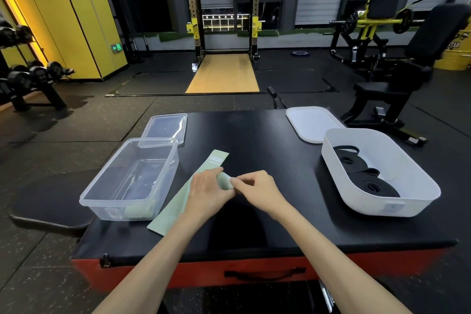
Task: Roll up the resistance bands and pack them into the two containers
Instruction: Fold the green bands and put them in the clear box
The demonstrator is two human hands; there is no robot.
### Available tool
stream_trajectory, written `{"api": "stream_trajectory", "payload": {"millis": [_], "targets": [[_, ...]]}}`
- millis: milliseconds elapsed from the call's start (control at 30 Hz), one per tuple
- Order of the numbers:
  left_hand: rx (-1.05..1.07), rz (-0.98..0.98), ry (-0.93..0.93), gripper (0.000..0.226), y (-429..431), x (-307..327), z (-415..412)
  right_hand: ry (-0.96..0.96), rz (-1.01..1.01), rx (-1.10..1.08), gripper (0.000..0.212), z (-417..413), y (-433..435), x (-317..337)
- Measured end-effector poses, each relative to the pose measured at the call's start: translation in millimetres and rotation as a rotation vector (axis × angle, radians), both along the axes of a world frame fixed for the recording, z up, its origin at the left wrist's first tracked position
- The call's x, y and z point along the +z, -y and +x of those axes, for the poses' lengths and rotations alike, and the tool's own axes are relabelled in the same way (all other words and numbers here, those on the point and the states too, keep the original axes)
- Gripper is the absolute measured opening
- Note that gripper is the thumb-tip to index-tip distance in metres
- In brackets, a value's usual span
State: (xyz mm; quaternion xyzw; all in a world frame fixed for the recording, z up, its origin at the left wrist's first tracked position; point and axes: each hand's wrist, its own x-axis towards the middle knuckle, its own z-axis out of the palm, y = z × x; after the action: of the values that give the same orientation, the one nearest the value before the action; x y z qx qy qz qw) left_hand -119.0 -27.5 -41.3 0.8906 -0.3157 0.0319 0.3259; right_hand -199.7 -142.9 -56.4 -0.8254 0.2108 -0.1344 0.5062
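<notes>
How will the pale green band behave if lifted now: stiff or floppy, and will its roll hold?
The green band lies thin and flat on the table, so probably floppy and light. The left hand and right hand pinch its rolled part; released, it would likely unroll.

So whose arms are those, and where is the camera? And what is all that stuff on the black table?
Those are a person's own two arms. The camera sits on their head and looks forward and down, so you see roughly what they see. There is only this one picture.

The left hand and the right hand both grip a small pale green roll with curled fingers. Under the hands a flat green band lies on the black table.

On the left stands a clear container, with its clear lid just behind it. On the right a white container holds rolled black bands, and its white lid lies behind it. The room around the table is a gym.
</notes>
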Motion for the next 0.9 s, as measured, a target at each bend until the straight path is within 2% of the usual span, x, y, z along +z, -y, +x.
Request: {"api": "stream_trajectory", "payload": {"millis": [67, 133, 333, 500, 700, 900], "targets": [[0.037, -0.009, -0.002, 0.04, -6.1, 4.9, 8.7, -0.003, 0.001, -0.033, 0.042, 3.3, -2.3, -3.6], [0.063, -0.051, -0.001, 0.04, -14.9, 11.8, 19.8, -0.007, 0.004, -0.063, 0.05, 6.5, -5.7, -6.9], [0.171, -0.04, 0.005, 0.031, -55.6, 44.6, 60.8, -0.053, -0.17, -0.041, 0.032, 12.9, -15.4, -24.4], [0.263, -0.069, -0.063, 0.06, -93.6, 51.7, 93.8, -0.033, -0.381, -0.03, 0.03, 15.7, -24.4, -29.5], [0.251, 0.072, -0.037, 0.035, -114.9, 54.9, 106.7, -0.052, -0.433, -0.031, 0.023, 16.9, -21.9, -39.8], [0.217, 0.266, -0.12, 0.028, -118.7, 44.7, 116.5, -0.028, -0.456, -0.048, 0.022, 15.6, -23.0, -44.4]]}}
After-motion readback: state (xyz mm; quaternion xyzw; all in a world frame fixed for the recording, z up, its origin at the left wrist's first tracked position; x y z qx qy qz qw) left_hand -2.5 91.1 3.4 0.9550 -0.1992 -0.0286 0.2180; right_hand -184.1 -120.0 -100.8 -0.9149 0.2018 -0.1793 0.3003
